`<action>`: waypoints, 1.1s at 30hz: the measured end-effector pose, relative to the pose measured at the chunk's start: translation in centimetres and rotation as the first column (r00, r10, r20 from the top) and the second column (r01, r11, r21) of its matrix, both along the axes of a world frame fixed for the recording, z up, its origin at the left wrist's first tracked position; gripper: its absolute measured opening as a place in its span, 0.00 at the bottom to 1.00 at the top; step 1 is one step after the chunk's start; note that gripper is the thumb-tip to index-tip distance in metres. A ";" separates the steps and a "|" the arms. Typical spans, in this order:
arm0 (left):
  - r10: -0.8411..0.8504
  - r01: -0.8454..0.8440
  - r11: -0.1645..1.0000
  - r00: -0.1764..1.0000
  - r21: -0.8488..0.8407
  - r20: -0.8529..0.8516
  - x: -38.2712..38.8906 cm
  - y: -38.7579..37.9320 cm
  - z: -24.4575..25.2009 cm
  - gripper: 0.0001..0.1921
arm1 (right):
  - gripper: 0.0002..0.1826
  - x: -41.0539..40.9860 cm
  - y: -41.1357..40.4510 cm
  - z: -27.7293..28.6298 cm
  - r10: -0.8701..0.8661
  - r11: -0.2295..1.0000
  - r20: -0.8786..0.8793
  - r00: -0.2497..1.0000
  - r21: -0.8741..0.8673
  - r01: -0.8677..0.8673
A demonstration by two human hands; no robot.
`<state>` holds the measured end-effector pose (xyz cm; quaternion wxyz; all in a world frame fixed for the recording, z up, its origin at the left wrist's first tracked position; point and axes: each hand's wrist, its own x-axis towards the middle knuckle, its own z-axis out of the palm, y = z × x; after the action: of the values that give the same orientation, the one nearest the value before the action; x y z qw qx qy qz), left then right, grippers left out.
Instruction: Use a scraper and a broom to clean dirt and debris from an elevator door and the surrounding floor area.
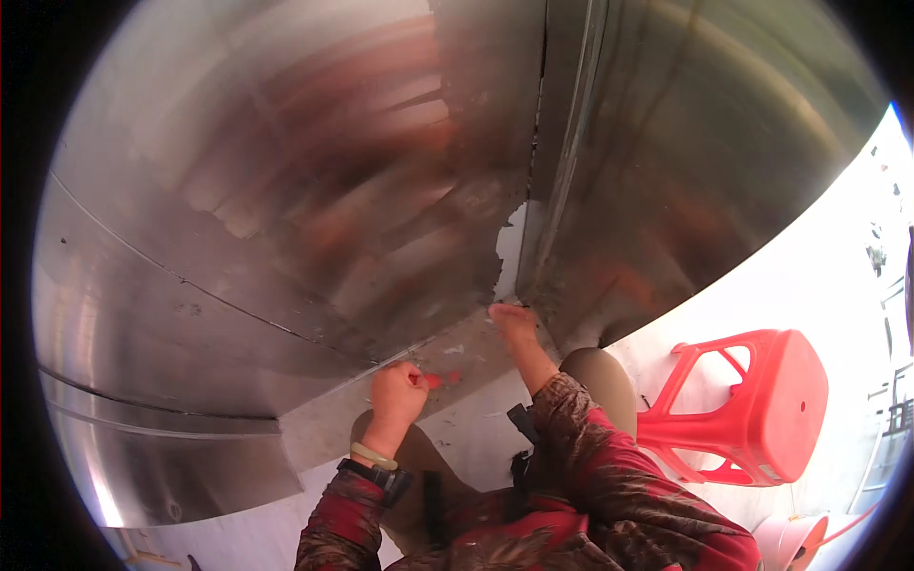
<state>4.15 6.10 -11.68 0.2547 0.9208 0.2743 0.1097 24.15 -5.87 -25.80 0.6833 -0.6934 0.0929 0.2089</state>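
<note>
My left hand (397,396) is curled around a red handle-like piece (443,379), which sticks out to the right past the fingers. What the piece belongs to is hidden. A pale bangle (373,455) and a dark wristband circle that wrist. My right hand (515,322) reaches down to the foot of the corner where two shiny metal panels meet. Its fingers are bunched by the lower end of a ragged white strip (510,250) on the left panel (343,178). Whether they grip something there is too unclear to tell.
To the right, a red plastic stool (785,407) lies on its side on the pale floor. A pinkish bucket (789,539) stands behind it. The right metal panel (664,178) rises close by. Small scraps (454,350) lie on the floor along the left panel's base.
</note>
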 end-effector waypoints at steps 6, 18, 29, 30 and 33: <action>-0.064 0.062 0.998 0.996 -0.022 -0.067 1.1 -1.8 -0.1 0.06 | 0.11 0.2 -1.8 -0.2 0.202 0.976 0.139 0.969 0.051 -0.211; -0.008 0.006 0.996 1.000 -0.088 -0.027 -3.3 -2.9 -2.2 0.09 | 0.12 -6.2 1.1 2.9 0.660 0.751 -0.118 0.742 0.102 -0.652; -0.029 0.065 0.990 0.962 -0.124 0.272 -3.4 -1.4 5.8 0.03 | 0.10 -2.9 1.1 6.3 0.599 0.677 -0.115 0.792 0.601 -0.425; -0.027 0.062 0.991 0.962 -0.119 0.272 -3.4 -1.1 7.2 0.03 | 0.10 -2.4 0.3 7.1 0.602 0.673 -0.112 0.790 0.604 -0.427; -0.054 0.096 0.989 0.945 -0.114 0.324 -3.8 -1.1 10.3 0.04 | 0.16 -1.3 -0.6 7.6 0.790 0.424 -0.086 0.607 0.792 -0.439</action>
<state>0.35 4.96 -1.38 0.3583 0.8823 0.2006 0.2301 22.87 -6.43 -18.25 0.7181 -0.2898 -0.1091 0.6233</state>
